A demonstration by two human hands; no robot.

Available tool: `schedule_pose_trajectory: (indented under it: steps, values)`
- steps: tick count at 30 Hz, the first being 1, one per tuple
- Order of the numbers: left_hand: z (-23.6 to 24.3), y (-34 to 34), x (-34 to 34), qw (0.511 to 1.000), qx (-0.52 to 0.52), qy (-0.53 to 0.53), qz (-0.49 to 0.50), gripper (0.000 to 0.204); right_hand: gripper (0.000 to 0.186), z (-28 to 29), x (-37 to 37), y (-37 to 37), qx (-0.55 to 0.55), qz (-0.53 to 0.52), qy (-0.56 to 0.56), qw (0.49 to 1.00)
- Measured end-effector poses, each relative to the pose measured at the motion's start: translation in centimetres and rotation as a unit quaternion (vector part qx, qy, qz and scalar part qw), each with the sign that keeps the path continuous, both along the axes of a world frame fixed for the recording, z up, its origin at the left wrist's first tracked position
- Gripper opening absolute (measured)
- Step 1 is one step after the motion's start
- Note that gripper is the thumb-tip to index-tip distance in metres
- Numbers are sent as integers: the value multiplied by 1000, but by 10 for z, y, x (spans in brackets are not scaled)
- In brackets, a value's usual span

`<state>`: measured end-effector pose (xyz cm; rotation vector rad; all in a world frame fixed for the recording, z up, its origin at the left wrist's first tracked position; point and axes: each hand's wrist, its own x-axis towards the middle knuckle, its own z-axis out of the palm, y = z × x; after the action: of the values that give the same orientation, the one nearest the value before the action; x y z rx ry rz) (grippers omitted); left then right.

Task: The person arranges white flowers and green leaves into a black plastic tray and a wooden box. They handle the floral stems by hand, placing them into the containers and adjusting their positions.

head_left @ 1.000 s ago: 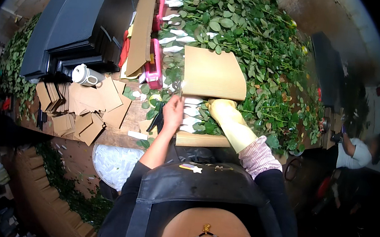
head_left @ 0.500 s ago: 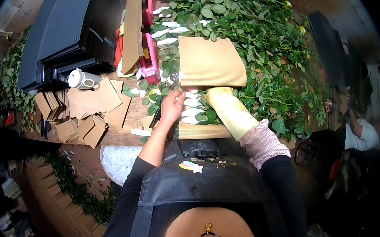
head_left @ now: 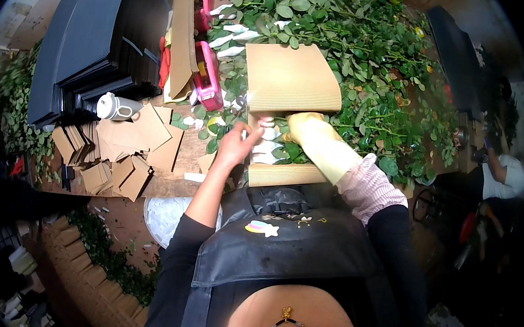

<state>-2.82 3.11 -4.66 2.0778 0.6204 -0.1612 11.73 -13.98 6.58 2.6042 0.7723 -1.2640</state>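
Observation:
A sheet of corrugated cardboard arches over a bundle of leafy roses, its near flap lying by my apron. White-sleeved rose heads are stacked at the bundle's left side. Bare, my left hand has its fingers closed at the upper sleeved heads, by the cardboard's left edge; its fingertips are partly hidden. My right hand, in a yellow rubber glove, is closed over the stems and leaves just right of the heads. The cardboard covers part of the glove's far side.
Loose rose stems with leaves cover the far and right table. Pink plastic holders, a stack of dark sheets, a white lidded mug and cardboard pieces stand left. A white tub sits below the table edge. Another person works at far right.
My left hand has shifted slightly right, its fingers now reaching onto the sleeved heads. My gloved right hand has moved slightly away from me, staying at the stems.

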Motion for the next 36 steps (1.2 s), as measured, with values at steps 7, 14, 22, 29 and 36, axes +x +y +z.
schedule_pose_trajectory:
  steps: [7,14,22,29,36]
  values:
    - [-9,-3,-10,972,-187,-42,135,31,62,-30,-4,0,11,-12,-28,999]
    - [13,25,-26,991,-128,-11,38,29,59,10,-3,-16,44,8,15,999]
    - [5,-8,-24,975,-213,46,-47,31,51,-35,-28,-5,42,-1,-92,995]
    - [4,12,-40,916,-377,33,133,22,47,-35,-25,-6,58,0,-97,994]
    - [22,36,-59,978,-200,50,33,23,58,52,-21,-28,90,-102,-5,991]
